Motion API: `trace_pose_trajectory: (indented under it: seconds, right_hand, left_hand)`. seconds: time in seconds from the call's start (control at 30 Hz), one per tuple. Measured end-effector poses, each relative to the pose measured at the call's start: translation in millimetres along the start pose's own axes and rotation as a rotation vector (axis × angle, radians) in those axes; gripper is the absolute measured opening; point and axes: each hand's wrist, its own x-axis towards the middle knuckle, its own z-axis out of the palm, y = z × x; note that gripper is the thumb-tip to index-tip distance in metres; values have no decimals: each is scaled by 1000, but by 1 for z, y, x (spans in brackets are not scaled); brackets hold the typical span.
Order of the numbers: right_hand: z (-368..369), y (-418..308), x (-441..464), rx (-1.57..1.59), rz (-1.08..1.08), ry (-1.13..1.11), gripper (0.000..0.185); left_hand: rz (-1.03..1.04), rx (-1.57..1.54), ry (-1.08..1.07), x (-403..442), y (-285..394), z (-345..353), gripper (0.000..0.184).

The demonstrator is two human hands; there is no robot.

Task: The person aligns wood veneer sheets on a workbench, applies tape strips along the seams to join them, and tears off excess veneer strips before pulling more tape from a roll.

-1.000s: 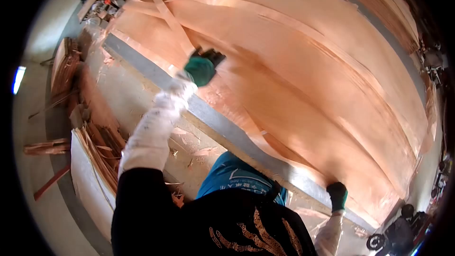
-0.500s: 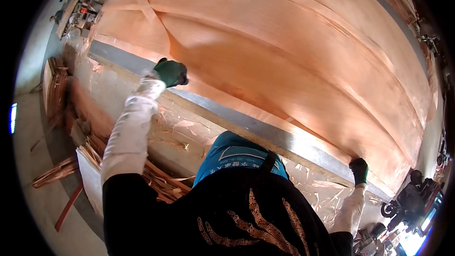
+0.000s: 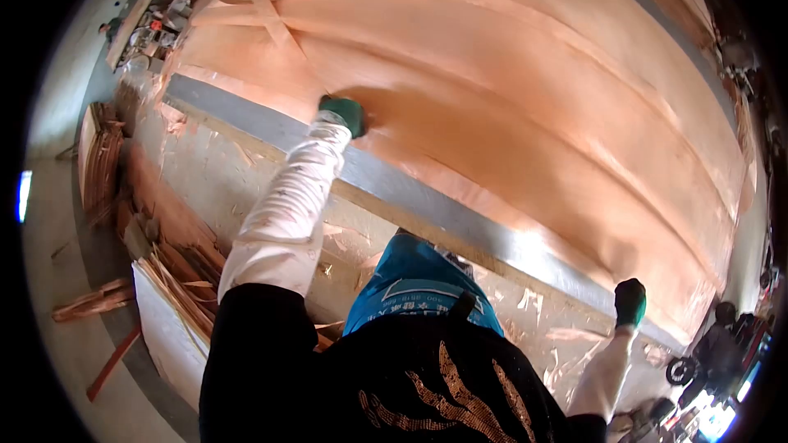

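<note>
A large thin sheet of reddish-brown wood veneer (image 3: pixel 492 115) lies in waves and folds over a long table with a grey metal edge strip (image 3: pixel 410 197). My left hand (image 3: pixel 343 115), in a green glove and a pale sleeve, is closed at the sheet's near side, just past the metal strip. Its fingertips are partly hidden. Farther right, my right hand (image 3: pixel 630 302), in a dark green glove, is closed at the near edge of the sheet, over the strip. The sheet's near edge runs slackly between both hands.
A narrow veneer strip (image 3: pixel 275 20) lies across the sheet's far left. Stacked veneer scraps (image 3: pixel 176 279) and a white board (image 3: pixel 168 316) stand at lower left. Shavings litter the floor below the table. A wheeled vehicle (image 3: pixel 685 369) is at the right, and clutter (image 3: pixel 156 33) at upper left.
My left hand has moved right along the sheet's near side. My right hand has shifted slightly down and toward me. The folds near the edge have changed shape, and the view has shifted.
</note>
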Motion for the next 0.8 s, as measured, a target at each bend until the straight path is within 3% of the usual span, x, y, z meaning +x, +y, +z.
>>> trace_pose_trajectory:
  seconds: [0.07,0.1,0.13,0.17,0.23,0.27,0.33,0.37,0.4,0.43,0.47,0.5,0.53,0.57,0.6,0.63,0.7,0.73,0.77,0.8]
  right_hand:
    - [-84,-71,22,497,-16,205,7]
    - [-103,-119,30,944,93,286,4]
    - [-133,-164,44,903,63,47,3]
    - [-164,-220,58,1108,-86,76,7]
    - [-215,-312,88,1118,-330,35,11]
    - [-230,-353,105,1172,-316,-107,15]
    - [-205,-415,145,925,-438,57,14]
    - [-182,-436,168,713,-504,125,16]
    - [-175,-448,182,501,-504,67,18]
    - [-173,-457,193,284,-496,9,20]
    - [-181,-454,195,160,-569,128,21]
    - [-181,-455,197,250,-526,33,24]
    - [-191,-454,194,239,-495,40,24]
    - [-198,-459,191,376,-337,-14,24]
    - [-190,-458,188,265,-408,-1,25]
    - [-178,-455,192,152,-482,19,26]
    - [-175,-458,196,136,-398,-32,22]
    - [-178,-461,195,135,-350,-63,19]
    - [-178,-460,195,134,-319,-125,33]
    - [-187,-466,196,156,-246,-179,34]
  left_hand:
    - [-44,-9,37,6,3,5,24]
    - [-60,-6,56,7,3,4,23]
    - [-41,33,72,4,3,0,19]
    - [4,123,72,16,1,21,19]
    - [22,71,106,10,0,13,19]
    - [63,-17,59,5,-4,3,23]
    - [265,-78,-45,-1,-22,-6,32]
    - [318,-95,-144,-26,-34,-49,34]
    - [385,-144,-264,-25,-50,-54,41]
    - [516,-420,-183,-28,-80,-61,41]
    - [659,-643,-130,-14,-112,-54,39]
    - [805,-864,-77,7,-152,-47,38]
    - [736,-871,260,27,-194,-34,36]
    - [522,-888,469,54,-238,-14,37]
    - [296,-919,650,81,-282,6,39]
    - [-67,-951,698,108,-316,21,45]
    - [-588,-1760,245,128,-344,-2,67]
    - [-504,-2063,214,130,-347,-3,86]
    - [-425,-2058,36,148,-352,6,83]
    - [-517,-1974,81,154,-348,-5,77]
